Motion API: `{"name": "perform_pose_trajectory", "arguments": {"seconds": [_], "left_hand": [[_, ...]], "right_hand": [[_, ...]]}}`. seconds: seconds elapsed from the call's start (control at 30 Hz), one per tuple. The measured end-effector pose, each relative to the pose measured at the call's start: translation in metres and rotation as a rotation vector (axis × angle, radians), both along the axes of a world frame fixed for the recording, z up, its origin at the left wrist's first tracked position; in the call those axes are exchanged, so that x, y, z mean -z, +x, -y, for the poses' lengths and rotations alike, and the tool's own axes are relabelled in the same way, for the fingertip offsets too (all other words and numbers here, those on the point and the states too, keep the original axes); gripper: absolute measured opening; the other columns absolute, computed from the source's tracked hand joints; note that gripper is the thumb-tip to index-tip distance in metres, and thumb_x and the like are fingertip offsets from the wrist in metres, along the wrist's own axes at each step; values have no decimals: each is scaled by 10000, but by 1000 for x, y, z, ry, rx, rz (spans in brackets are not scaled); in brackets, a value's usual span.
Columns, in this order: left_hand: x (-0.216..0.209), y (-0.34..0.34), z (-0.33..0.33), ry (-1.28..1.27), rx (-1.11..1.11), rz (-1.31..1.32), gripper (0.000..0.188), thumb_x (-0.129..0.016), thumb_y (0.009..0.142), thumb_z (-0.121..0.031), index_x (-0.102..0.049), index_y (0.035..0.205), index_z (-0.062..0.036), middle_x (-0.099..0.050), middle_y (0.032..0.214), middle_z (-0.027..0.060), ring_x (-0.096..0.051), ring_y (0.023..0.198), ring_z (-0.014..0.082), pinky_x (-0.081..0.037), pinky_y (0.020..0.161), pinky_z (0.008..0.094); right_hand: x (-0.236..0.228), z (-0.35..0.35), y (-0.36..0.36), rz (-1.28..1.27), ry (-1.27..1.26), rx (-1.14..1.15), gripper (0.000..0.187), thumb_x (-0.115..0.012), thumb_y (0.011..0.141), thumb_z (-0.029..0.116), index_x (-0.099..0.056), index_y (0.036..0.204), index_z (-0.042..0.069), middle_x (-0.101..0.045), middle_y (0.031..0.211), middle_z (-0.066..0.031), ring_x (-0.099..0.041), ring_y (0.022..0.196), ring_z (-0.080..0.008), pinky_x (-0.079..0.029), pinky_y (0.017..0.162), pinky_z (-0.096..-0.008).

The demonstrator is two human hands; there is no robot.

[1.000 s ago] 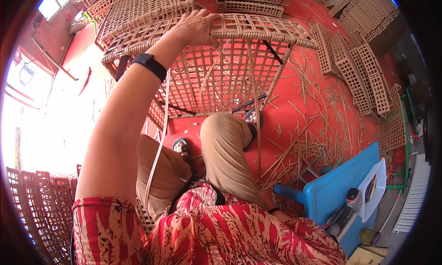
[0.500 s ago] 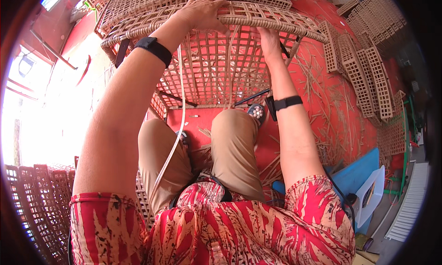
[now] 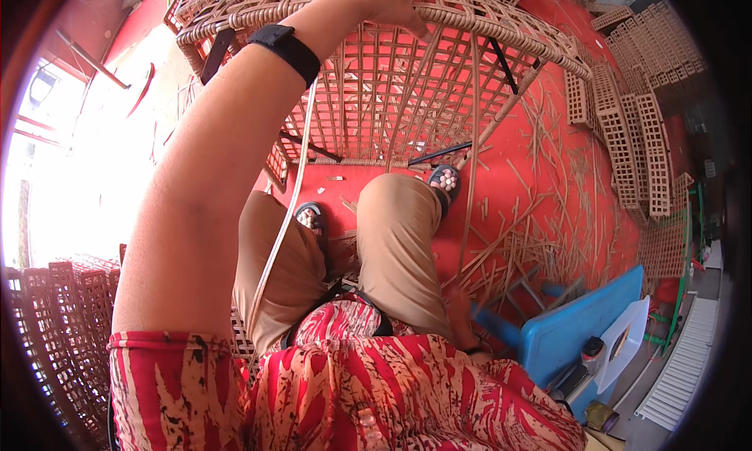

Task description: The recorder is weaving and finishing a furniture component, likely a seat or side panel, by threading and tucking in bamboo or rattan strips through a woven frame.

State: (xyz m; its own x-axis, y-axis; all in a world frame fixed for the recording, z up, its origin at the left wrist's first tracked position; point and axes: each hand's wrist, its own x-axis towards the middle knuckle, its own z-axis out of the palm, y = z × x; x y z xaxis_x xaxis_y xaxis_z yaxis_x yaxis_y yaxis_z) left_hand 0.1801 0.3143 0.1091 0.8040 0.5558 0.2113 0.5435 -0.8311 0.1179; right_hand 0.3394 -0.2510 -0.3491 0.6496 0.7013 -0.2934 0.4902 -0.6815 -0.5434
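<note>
A woven rattan piece (image 3: 337, 110) with an open grid of strips and a wrapped rim stands before me. My left hand (image 3: 392, 3) lies over the rim near its middle, fingers spread, the top of the hand cut off by the picture's edge. Low beside my right thigh is my right hand (image 3: 462, 318), dark and partly blurred, closed on a long rattan strip (image 3: 472, 153). That strip runs straight down from the woven piece to the hand. A paler strand (image 3: 288, 208) hangs from the piece across my left leg.
Several woven panels (image 3: 619, 130) stand stacked at the right, and more (image 3: 66, 318) at the lower left. Loose strip offcuts (image 3: 540, 216) litter the red floor. A blue stool (image 3: 580, 318) with a white container (image 3: 624, 345) is close on my right.
My right hand has left the underside of the rim and come down beside my right thigh, drawing the strip with it. My left hand stays on the rim.
</note>
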Motion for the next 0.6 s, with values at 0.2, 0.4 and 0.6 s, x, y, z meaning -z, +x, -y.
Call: {"name": "perform_pose_trajectory", "arguments": {"seconds": [0.2,0.4,0.6], "left_hand": [[4,-5,2,-17,-29,-53,862,-763,622,-529,-498,1348,-147,-498,1296,163,-446,1250,355,-360,1044,514],[10,-7,4,-21,-21,-27,848,-774,618,-526,-505,1344,-179,-498,1296,162,-441,1255,355,-350,1048,525],[8,0,2,-26,-19,-18,929,-790,590,-544,-472,1380,-173,-473,1344,146,-415,1288,337,-337,1072,509]], "right_hand": [[26,-6,26,-14,-219,-405,460,-510,935,364,-520,1228,10,-584,1164,-214,-578,1036,-355,-475,841,-443],[-155,-296,52,-419,732,-69,621,-581,933,291,-367,1411,-43,-426,1416,-185,-441,1284,-261,-348,1066,-372],[-303,-489,49,-378,976,-272,358,-587,927,373,-609,1081,50,-653,961,-50,-622,893,-138,-472,822,-305]]}}
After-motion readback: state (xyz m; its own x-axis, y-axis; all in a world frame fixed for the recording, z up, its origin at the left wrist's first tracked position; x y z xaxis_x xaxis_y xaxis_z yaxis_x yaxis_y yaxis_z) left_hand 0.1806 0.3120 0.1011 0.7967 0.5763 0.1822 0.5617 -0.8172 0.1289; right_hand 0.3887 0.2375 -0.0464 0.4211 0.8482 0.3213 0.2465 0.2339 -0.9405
